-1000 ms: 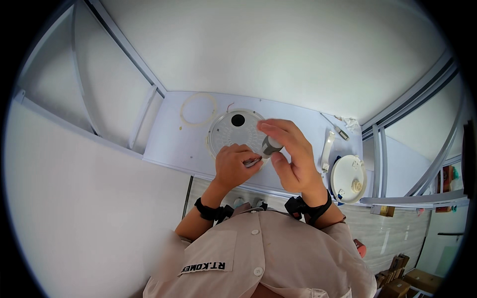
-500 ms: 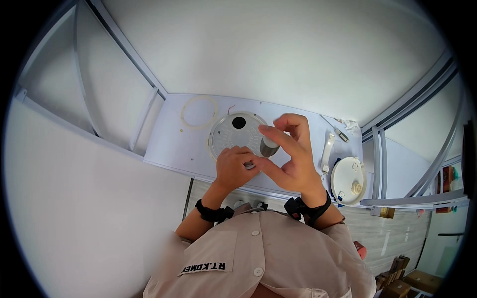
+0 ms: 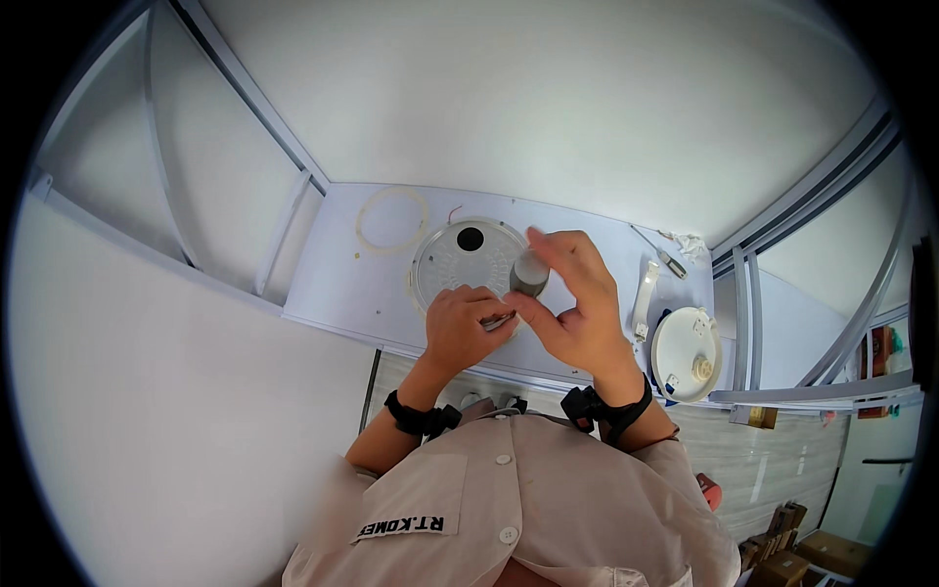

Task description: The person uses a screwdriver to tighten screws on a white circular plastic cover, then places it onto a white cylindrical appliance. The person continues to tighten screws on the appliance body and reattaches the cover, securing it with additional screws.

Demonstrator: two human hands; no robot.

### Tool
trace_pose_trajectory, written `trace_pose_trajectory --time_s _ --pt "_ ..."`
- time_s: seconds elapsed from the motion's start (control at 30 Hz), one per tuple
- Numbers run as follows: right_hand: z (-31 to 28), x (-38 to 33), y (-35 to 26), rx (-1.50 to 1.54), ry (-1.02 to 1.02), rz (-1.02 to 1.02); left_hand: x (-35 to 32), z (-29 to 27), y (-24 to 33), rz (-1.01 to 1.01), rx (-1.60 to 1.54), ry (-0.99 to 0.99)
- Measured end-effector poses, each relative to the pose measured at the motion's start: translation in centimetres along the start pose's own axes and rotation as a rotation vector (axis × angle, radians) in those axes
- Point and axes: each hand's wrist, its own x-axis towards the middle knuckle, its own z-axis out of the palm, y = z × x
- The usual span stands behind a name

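My left hand (image 3: pixel 466 328) is closed in a pinch over the near edge of a round pale-grey plate (image 3: pixel 445 264). A small greyish bit shows between its fingers, too hidden to name. Beside it, my right hand (image 3: pixel 579 308) has thumb and fingers spread apart around a short grey cylinder with a pale top (image 3: pixel 529 272). The fingertips are slightly blurred, and no firm grip on the cylinder shows. My right thumb tip is close to the left fingers. A round black patch (image 3: pixel 470 240) marks the plate's far part.
A thin cream ring (image 3: pixel 363 233) lies at the table's left. To the right are a screwdriver (image 3: pixel 671 264), a white strip (image 3: pixel 646 300), crumpled clear wrapping (image 3: pixel 691 246) and a round white dish (image 3: pixel 670 344) with fittings inside. Metal frame posts (image 3: pixel 745 323) stand at the right edge.
The grey cylinder has shifted slightly away from me. My right index finger has lifted off from over it, and the right thumb has moved a little farther away. The left hand has hardly moved.
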Motion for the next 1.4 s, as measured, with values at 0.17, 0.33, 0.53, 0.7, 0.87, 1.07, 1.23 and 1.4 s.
trace_pose_trajectory --time_s 0.17,0.33,0.53,0.7,0.87,1.07,1.23,1.4 --pt "0.4 -0.4 1.2 0.048 0.078 -0.059 -0.2 0.5 -0.2 0.025 -0.027 0.047" --pt "0.0 -0.8 1.5 0.032 0.092 -0.076 -0.3 0.4 -0.4 -0.012 -0.116 0.057" --pt "0.0 -1.0 1.8 0.142 0.325 -0.031 -0.3 0.1 -0.4 -0.018 -0.13 0.049" --pt "-0.6 -1.3 2.1 0.11 0.358 -0.078 -0.3 -0.3 -0.2 -0.038 -0.093 0.009" --pt "-1.1 -1.8 2.0 0.096 0.383 -0.091 -0.4 -0.2 0.1 0.004 -0.008 -0.047" --pt "-1.9 -2.0 2.2 0.091 0.396 -0.12 -0.2 -0.7 -0.2 0.086 0.032 -0.141" --pt "-2.1 -2.1 2.4 0.086 0.4 -0.123 -0.3 -2.3 -1.3 0.102 0.01 -0.299" --pt "-2.0 -1.9 2.6 0.092 0.402 -0.125 -0.1 -4.8 -2.3 0.096 -0.025 -0.395"
